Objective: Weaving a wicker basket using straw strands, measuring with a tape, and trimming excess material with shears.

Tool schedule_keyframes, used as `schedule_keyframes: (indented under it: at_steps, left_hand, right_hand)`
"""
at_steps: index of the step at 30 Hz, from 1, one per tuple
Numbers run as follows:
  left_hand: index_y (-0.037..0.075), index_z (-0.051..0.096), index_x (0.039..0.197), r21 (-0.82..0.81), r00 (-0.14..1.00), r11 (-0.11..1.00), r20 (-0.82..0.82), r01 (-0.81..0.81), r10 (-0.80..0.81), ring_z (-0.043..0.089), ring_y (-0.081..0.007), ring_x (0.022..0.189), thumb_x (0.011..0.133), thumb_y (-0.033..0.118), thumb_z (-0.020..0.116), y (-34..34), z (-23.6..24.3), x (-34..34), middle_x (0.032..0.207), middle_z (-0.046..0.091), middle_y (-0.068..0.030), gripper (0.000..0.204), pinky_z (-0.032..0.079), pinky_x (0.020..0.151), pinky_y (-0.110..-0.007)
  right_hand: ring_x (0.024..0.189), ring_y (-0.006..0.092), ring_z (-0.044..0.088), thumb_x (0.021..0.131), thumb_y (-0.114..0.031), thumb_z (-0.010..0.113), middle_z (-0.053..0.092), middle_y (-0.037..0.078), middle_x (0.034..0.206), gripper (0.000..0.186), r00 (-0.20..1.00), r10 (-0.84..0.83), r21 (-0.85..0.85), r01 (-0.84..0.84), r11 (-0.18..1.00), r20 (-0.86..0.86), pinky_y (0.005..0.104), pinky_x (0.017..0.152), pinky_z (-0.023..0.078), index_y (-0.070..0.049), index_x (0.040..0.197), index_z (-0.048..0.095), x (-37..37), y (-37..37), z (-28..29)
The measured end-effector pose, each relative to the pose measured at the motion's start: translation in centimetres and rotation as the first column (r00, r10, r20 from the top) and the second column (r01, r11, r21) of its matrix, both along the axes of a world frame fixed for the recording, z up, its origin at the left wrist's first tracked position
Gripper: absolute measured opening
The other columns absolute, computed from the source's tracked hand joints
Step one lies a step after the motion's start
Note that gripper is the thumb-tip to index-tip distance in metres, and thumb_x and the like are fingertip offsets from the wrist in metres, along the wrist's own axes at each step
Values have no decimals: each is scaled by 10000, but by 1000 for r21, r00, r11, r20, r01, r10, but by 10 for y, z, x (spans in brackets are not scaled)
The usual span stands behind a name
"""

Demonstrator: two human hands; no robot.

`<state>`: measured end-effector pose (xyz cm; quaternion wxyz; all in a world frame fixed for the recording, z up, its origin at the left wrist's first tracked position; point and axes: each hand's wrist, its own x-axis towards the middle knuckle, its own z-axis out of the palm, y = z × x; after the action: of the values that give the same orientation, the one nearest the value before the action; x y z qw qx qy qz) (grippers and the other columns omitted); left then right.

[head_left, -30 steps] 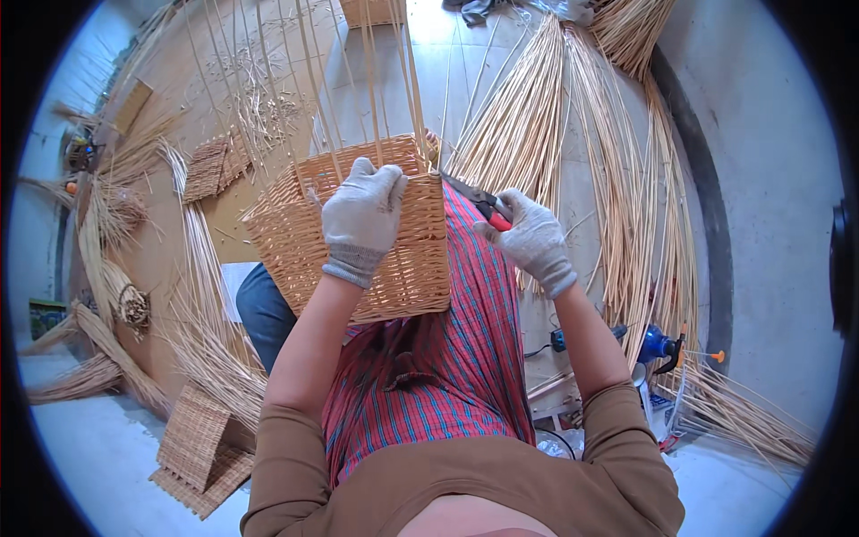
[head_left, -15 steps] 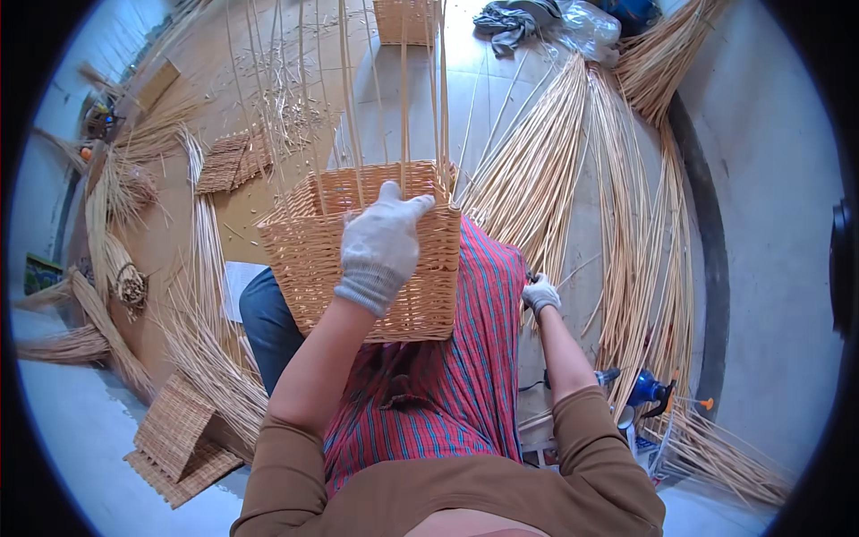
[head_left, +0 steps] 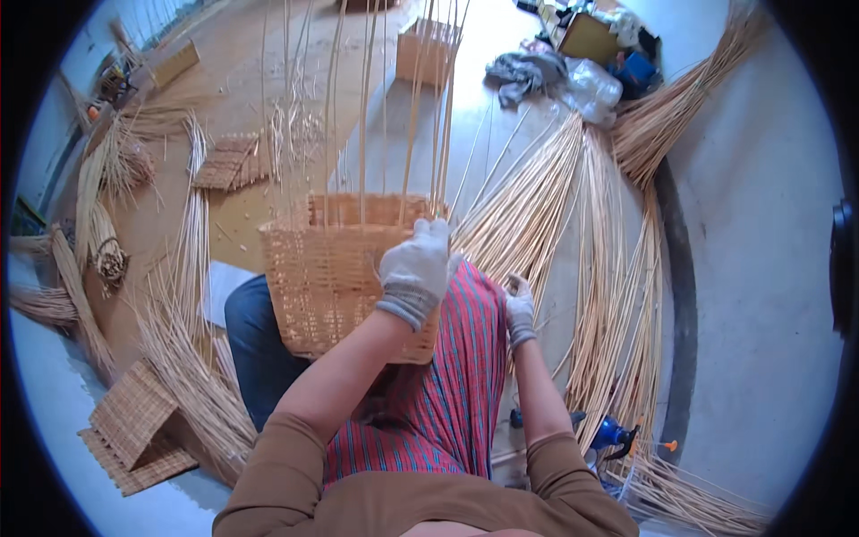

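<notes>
A light-brown woven wicker basket (head_left: 344, 295) rests on my lap, with long upright stakes (head_left: 365, 134) rising from its rim. My left hand (head_left: 416, 264), in a white knitted glove, is closed on the basket's rim at the near right corner; its fingertips lie by the base of the stakes. Over my legs hangs a red striped cloth (head_left: 465, 340). Beside the cloth's right edge is my right hand (head_left: 519, 309), also gloved, with fingers curled. A small dark thing shows at its fingertips, too small to make out.
Long bundles of cane (head_left: 546, 215) lie on the floor to my right, more (head_left: 192, 358) to my left. Woven panels (head_left: 139, 416) lie at lower left. A box-shaped basket (head_left: 425, 54) stands ahead, near grey cloth (head_left: 523, 72). A blue tool (head_left: 613, 434) lies by my right elbow.
My left hand has shifted right along the rim to the corner, and the basket has turned a little. My right hand's fingers now point more upward beside the cloth. The whole view has shifted.
</notes>
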<state>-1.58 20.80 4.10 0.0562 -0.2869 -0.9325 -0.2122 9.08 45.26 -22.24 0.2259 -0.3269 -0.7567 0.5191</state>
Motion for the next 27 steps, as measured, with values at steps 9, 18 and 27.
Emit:
schedule_keyframes:
  at_steps: [9, 18, 27]
  left_hand:
    - [70, 596, 1063, 382, 997, 924, -77, 12, 19, 672, -332, 789, 834, 324, 751, -85, 24, 30, 932, 631, -140, 376, 540, 689, -431]
    - [154, 566, 1101, 572, 882, 672, -309, 471, -356, 645, -292, 693, 812, 345, 730, -154, 49, 62, 863, 592, -71, 382, 494, 571, -430]
    - [176, 594, 997, 553, 919, 746, -335, 371, -208, 659, -312, 742, 792, 310, 707, -202, 3, -7, 881, 640, -59, 269, 517, 598, -440]
  right_hand:
    - [970, 143, 623, 929, -130, 709, 655, 84, 1090, 384, 972, 138, -31, -146, 989, -191, 289, 868, 522, -17, 1277, 593, -20, -64, 109]
    - [1169, 243, 595, 967, -204, 614, 528, 142, 1412, 621, 966, 170, 701, -258, 665, 195, 362, 1010, 513, 29, 1469, 332, 29, -41, 106]
    - [1122, 319, 609, 1063, -532, 296, 588, 218, 1329, 702, 869, -143, -486, -122, 865, -473, 434, 975, 513, 76, 1320, 533, 26, -151, 144]
